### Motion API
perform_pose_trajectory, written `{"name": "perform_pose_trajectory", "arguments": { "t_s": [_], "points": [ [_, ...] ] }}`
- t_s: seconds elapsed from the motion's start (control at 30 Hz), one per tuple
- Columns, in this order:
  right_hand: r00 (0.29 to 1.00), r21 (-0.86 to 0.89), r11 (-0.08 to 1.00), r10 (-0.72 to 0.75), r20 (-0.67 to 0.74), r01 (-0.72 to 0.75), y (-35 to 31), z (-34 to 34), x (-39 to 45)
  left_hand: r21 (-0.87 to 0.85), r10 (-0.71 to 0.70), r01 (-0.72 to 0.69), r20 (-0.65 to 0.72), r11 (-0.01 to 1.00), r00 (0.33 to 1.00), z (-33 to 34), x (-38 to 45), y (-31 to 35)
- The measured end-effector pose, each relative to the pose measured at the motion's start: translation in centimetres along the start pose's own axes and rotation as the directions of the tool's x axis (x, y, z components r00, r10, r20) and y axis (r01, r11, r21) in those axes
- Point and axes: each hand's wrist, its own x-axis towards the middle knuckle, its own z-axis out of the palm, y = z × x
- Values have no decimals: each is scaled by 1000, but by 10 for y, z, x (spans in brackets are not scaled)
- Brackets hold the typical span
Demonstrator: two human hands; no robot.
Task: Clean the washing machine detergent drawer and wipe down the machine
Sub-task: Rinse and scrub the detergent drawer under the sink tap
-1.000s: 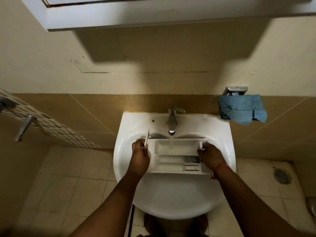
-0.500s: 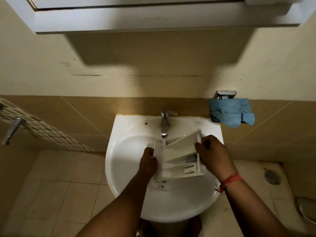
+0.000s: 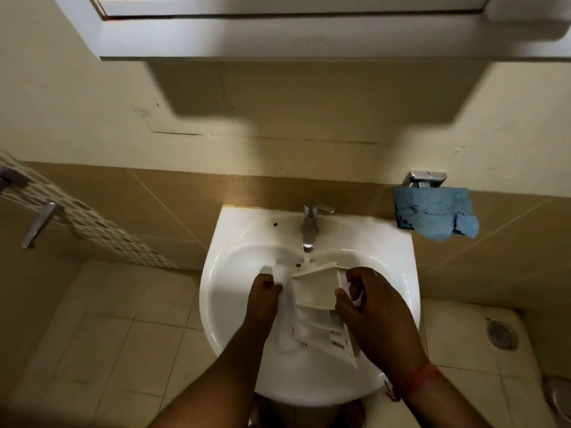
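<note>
Both hands point(image 3: 377, 316) gripping tilted detergent drawer point(image 3: 318, 307), sink point(image 3: 398, 273), tap point(image 3: 310, 227) apparently running

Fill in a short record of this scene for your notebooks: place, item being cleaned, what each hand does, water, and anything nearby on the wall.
place: white sink against a tiled wall
item: white detergent drawer, tilted over the basin
left hand: grips the drawer's left end
right hand: grips the drawer's right side
water: running from the tap onto the drawer's far edge
nearby: blue cloth hanging from a metal holder, right of the sink
floor: pale tiles with a floor drain at right
</note>
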Motion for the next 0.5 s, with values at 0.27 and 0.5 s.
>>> {"name": "perform_pose_trajectory", "arguments": {
  "t_s": [0.27,0.5],
  "points": [
    [958,-208,936,-262,119,282,-12,7,-4,-127,-76,76,4,989,997,-18,-5,2],
    [862,-379,774,-459,216,507,-29,15,12,-144,-199,196,-7,970,980,-33,3,5]
  ]
}}
